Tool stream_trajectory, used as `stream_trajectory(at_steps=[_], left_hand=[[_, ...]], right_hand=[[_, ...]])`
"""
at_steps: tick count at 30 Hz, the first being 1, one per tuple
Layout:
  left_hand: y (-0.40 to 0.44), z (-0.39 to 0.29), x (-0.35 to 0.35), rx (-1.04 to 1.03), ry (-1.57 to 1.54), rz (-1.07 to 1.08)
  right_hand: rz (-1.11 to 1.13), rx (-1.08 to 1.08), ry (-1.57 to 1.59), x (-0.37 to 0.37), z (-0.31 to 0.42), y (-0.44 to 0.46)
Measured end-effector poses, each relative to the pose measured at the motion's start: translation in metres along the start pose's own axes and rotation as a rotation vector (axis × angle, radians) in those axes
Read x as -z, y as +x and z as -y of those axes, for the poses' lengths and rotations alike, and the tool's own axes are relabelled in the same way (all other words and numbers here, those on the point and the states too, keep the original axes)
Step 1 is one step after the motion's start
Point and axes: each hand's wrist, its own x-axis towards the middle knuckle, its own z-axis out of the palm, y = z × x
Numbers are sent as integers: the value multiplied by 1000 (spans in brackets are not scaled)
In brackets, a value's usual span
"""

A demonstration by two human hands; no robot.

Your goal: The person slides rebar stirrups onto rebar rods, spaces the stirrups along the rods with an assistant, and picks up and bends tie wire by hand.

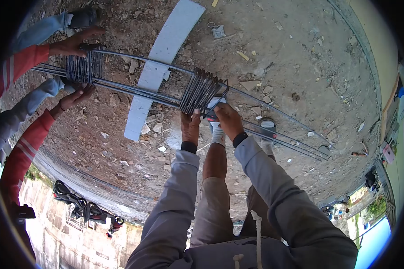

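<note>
Long steel bars (139, 92) run across the view, with a bundle of dark wire stirrups (201, 92) around them in front of me. My left hand (190, 130) is at the lower left corner of this bundle, its fingers pressed against the stirrups. At the bundle's lower right corner my right hand (228, 120) has its fingers bent around a stirrup end. Farther left, a second stirrup bundle (84, 66) hangs around the same bars, between a co-worker's two hands (76, 41).
A pale board (175, 31) lies on the rubble-strewn dirt under the bars. My feet, in shoes (268, 125), stand just below them. The co-worker in red sleeves (29, 139) is at the left. Motorcycles (85, 208) are parked at the lower left.
</note>
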Motion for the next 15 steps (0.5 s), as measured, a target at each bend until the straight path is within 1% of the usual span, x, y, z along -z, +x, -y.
stream_trajectory(at_steps=[1, 3, 4, 5, 6, 7, 8, 10, 11, 14, 15], left_hand=[[3, 6, 0, -48, -1, 1], [8, 7, 1, -121, 14, -27], [7, 6, 5, -132, 161, -51], [4, -2, 6, -144, 305, -71], [1, -7, 5, -155, 446, -89], [-2, -6, 2, -226, 507, -166], [-6, -8, -2, -226, 578, -187], [-17, -17, -6, -224, 725, -235], [-21, -24, -7, -178, 764, -212], [-19, -28, -8, -168, 945, -268], [-19, -33, -9, -112, 1024, -248]], right_hand=[[23, -65, 101, -7, 10, 1], [84, -101, 198, -12, 4, 13], [112, -118, 242, -13, 1, 16], [117, -49, 223, -13, -3, 19], [29, 30, 137, -10, -9, 17], [-60, 109, 48, -6, -15, 14], [-146, 190, -44, -2, -19, 11], [-201, 147, -37, 14, -33, 3], [-229, 124, -32, 23, -37, -1], [-325, 170, -293, 47, -45, -5], [-346, 173, -289, 54, -46, -6]])
